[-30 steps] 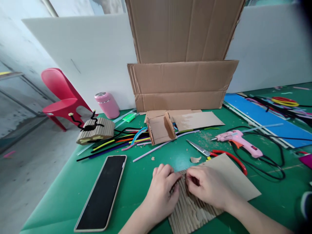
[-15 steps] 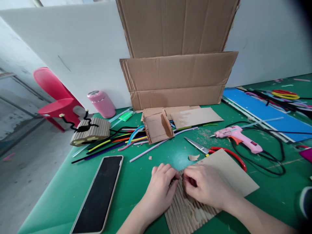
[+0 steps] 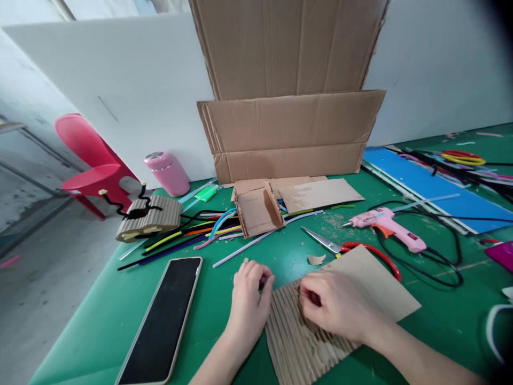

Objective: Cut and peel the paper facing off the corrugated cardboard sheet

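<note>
A piece of corrugated cardboard (image 3: 286,326) with bared ridges lies at the front of the green table. My right hand (image 3: 336,302) is closed over it, fingertips pinched at a brown torn patch of its surface. Just off its left edge, my left hand (image 3: 250,297) is closed with curled fingers; whatever they hold is hidden. Under my right wrist a flat tan cardboard sheet (image 3: 385,289) sticks out to the right. Scissors with red handles (image 3: 372,251) lie partly beneath that sheet. A torn paper scrap (image 3: 316,260) rests near their blades.
A phone (image 3: 160,321) lies at the left. Behind are a small cardboard tray (image 3: 258,211), coloured pipe cleaners (image 3: 188,235), and a corrugated cardboard model (image 3: 154,214). To the right, a pink glue gun (image 3: 393,224) trails its black cord. Tall cardboard (image 3: 292,123) stands at the back.
My left hand has moved left, away from my right hand, uncovering more of the cardboard's ridged left side. My right hand stays at nearly the same spot on the cardboard.
</note>
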A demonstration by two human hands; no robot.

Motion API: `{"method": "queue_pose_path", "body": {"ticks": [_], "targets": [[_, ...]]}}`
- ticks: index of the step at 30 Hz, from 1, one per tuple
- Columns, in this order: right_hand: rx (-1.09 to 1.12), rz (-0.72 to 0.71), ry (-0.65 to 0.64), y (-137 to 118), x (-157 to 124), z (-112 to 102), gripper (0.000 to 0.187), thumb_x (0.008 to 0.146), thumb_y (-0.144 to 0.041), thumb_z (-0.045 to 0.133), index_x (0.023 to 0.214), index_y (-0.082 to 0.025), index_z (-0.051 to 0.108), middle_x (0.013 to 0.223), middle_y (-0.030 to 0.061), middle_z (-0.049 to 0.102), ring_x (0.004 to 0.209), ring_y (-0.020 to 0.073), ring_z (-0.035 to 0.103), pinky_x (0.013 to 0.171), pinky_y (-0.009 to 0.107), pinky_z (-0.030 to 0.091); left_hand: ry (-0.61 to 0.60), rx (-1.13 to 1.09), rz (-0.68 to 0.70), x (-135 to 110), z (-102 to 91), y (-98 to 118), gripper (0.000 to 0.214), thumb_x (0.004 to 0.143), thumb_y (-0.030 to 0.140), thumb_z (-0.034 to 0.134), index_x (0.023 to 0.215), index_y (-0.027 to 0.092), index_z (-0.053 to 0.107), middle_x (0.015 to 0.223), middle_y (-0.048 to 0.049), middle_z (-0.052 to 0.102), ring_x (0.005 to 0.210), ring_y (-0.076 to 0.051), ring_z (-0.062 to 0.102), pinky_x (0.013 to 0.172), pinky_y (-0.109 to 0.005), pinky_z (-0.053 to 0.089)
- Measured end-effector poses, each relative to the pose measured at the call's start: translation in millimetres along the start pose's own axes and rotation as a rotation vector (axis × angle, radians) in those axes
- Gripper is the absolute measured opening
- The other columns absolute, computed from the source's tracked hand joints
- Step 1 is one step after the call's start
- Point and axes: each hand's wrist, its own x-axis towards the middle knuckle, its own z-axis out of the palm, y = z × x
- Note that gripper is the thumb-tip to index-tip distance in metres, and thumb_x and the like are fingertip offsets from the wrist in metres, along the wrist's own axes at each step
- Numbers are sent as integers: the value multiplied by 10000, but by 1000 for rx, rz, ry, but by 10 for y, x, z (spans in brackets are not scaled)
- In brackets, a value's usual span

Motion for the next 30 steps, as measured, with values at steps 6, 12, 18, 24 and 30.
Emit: {"method": "queue_pose_path", "body": {"ticks": [6, 12, 18, 24, 30], "targets": [[55, 34, 10, -21, 45, -35, 151, 744, -184, 411, 593, -190, 423, 587, -33, 502, 553, 100, 427, 506, 233, 241, -11, 56, 137, -115, 29, 121, 166, 796, 229, 396, 837, 190, 551, 780, -44, 543, 762, -197, 456, 683, -362, 344], [134, 64, 22, 9, 56, -18, 153, 757, -183, 395, 612, -188, 444, 600, -28, 511, 573, 110, 439, 536, 241, 267, -175, 137, 104, -181, 120, 198, 292, 782, 193, 356, 1030, 176, 509, 856, -86, 498, 793, -226, 425, 684, -386, 375], [347, 91, 39, 64, 44, -31, 172, 750, -199, 418, 579, -188, 429, 554, -41, 464, 552, 109, 421, 524, 240, 281, -186, 247, 110, -181, 151, 202, 308, 776, 174, 342, 1031, 160, 514, 867, -90, 501, 812, -239, 413, 681, -404, 378], [725, 144, 143, 203, 69, -94, 241, 825, -300, 348, 609, -199, 375, 567, -47, 355, 521, 97, 357, 495, 230, 327, -181, 279, 127, -189, 136, 230, 302, 769, 164, 341, 1006, 162, 528, 859, -85, 506, 800, -242, 416, 666, -407, 378], [934, 265, 499, 366, 121, -47, 264, 852, -374, 284, 636, -220, 287, 580, -58, 263, 463, 85, 285, 428, 223, 293, -126, 175, 106, -167, 115, 157, 301, 783, 129, 316, 983, 153, 540, 802, -81, 516, 765, -216, 436, 664, -372, 393]]}}
